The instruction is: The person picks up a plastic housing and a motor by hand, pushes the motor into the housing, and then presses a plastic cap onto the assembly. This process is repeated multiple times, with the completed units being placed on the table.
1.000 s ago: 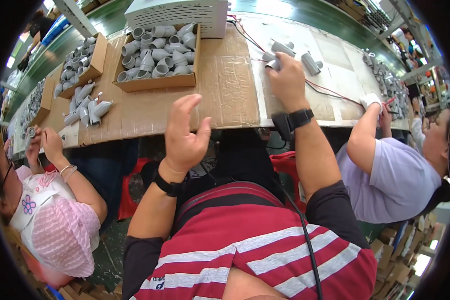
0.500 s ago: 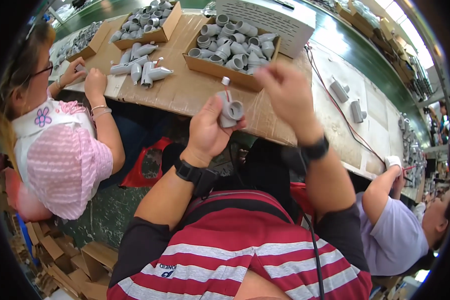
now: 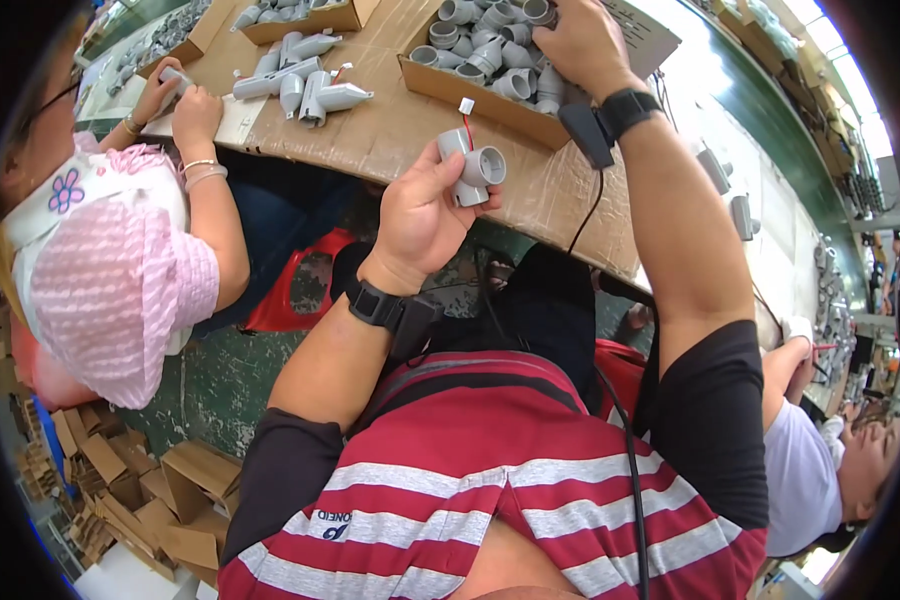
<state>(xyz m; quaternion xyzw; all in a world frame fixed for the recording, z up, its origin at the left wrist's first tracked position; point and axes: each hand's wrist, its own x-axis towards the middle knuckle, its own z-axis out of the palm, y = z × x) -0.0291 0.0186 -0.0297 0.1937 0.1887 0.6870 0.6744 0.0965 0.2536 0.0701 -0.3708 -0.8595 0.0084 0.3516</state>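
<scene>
While the left hand [image 3: 420,220] grips a grey plastic pipe fitting [image 3: 469,170] with a white connector [image 3: 466,105] near the table [image 3: 380,130] edge, the right hand [image 3: 582,42] reaches over the cardboard box [image 3: 435,84] of grey fittings [image 3: 485,57]; its grip cannot be told.

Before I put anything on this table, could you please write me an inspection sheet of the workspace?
Surface: table covered with brown cardboard, paler at right.
Work pieces: gray fitting in the left grip; more fittings in a carton.
Clutter: loose gray pieces left of the carton; cardboard boxes heaped at lower left.
Grips: left closed on the gray fitting; right grip at the carton, its hold unclear.
Cables: red wire with white plug rises beside the gray fitting; black cable over the striped shirt.
Surroundings: co-worker at left, another at right.
</scene>
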